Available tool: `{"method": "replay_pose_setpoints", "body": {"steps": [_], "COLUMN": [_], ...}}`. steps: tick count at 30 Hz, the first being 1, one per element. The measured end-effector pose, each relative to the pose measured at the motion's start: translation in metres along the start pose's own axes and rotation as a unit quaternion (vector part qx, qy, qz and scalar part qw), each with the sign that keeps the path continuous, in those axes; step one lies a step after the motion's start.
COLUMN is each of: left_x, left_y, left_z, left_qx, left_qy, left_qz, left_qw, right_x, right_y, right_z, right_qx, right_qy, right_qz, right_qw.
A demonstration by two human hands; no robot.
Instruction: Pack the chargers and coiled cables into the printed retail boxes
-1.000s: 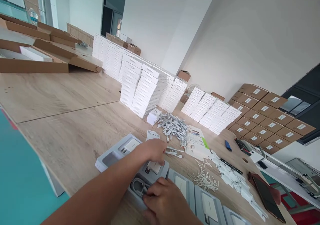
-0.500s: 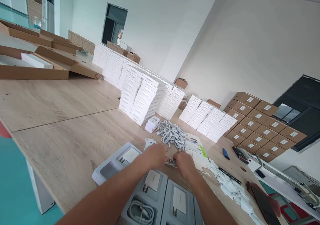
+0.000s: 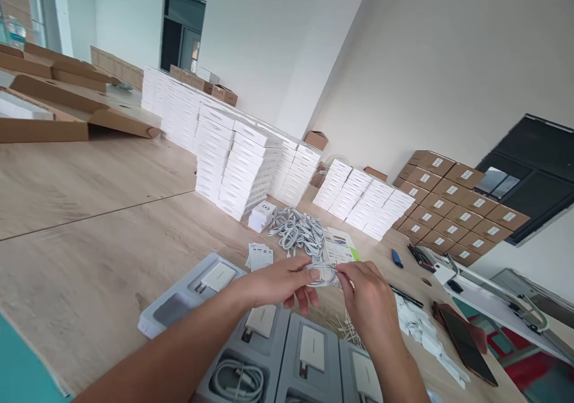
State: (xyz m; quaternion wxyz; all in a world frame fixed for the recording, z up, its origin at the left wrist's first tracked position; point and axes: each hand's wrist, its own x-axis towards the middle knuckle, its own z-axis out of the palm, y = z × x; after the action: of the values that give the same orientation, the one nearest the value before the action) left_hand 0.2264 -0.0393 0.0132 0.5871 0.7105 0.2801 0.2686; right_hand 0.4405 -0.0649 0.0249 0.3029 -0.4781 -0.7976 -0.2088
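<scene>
A coiled white cable is held between my two hands above the table. My left hand pinches its left side between thumb and fingers, the other fingers curled below. At the coil's right end, my right hand grips it with thumb and forefinger. Just behind lies a heap of white cables. Below my forearms stand several grey trays, each with a white power adapter showing. One tray also holds a coiled cable; the leftmost tray has a bare cable recess.
Stacks of white boxes stand behind the cable heap, beside a small white box and printed cards. On the right lie white strips, a pen and a phone. Open cardboard boxes sit at left.
Both hands have lifted a coiled cable off the table by the heap and brought it up between them. The view has shifted slightly to the right.
</scene>
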Motion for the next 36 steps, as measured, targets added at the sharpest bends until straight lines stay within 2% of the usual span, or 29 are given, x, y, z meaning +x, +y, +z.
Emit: {"method": "replay_pose_setpoints", "body": {"steps": [2,4,7,10,14,17,23,25,26,27,28,31,32,34,36], "left_x": [0.002,0.005,0.01,0.016,0.019,0.021,0.023,0.023,0.022,0.022,0.022,0.022,0.021,0.019,0.016], "left_y": [0.0,-0.002,-0.004,-0.004,-0.003,-0.005,-0.01,-0.009,-0.008,-0.008,-0.008,-0.007,-0.006,-0.003,0.001], "left_z": [0.006,0.009,0.011,0.011,0.013,0.016,0.017,0.017,0.016,0.016,0.016,0.015,0.014,0.011,0.008], "left_qx": [-0.13,-0.165,-0.152,-0.1,-0.058,-0.077,-0.171,-0.194,-0.199,-0.2,-0.198,-0.157,-0.116,0.014,0.16], "left_qy": [-0.034,-0.023,0.037,0.105,0.108,0.097,0.095,0.103,0.106,0.108,0.11,0.105,0.103,0.112,0.131], "left_qz": [-0.001,-0.001,-0.011,-0.037,-0.062,-0.067,-0.057,-0.047,-0.04,-0.034,-0.028,-0.015,-0.008,0.025,0.076], "left_qw": [0.991,0.986,0.988,0.989,0.991,0.99,0.979,0.974,0.973,0.973,0.974,0.982,0.988,0.993,0.975], "right_x": [-0.004,-0.004,0.0,0.004,0.005,0.005,0.007,0.006,0.005,0.004,0.003,0.001,0.0,0.0,-0.001], "right_y": [0.001,0.001,0.0,-0.002,-0.006,-0.01,-0.014,-0.014,-0.014,-0.014,-0.014,-0.01,-0.007,-0.001,0.007], "right_z": [-0.006,-0.012,-0.018,-0.017,-0.007,0.002,0.011,0.014,0.015,0.016,0.017,0.015,0.013,0.005,-0.003], "right_qx": [0.016,0.037,0.088,0.185,0.282,0.376,0.551,0.578,0.582,0.574,0.549,0.394,0.344,0.3,0.315], "right_qy": [-0.001,-0.004,-0.019,-0.021,0.022,0.045,0.055,0.054,0.054,0.057,0.063,0.107,0.119,0.115,0.078], "right_qz": [0.033,0.065,0.099,0.134,0.191,0.236,0.316,0.332,0.332,0.326,0.312,0.234,0.205,0.166,0.152], "right_qw": [0.999,0.997,0.991,0.973,0.94,0.895,0.77,0.743,0.74,0.749,0.773,0.883,0.909,0.932,0.934]}}
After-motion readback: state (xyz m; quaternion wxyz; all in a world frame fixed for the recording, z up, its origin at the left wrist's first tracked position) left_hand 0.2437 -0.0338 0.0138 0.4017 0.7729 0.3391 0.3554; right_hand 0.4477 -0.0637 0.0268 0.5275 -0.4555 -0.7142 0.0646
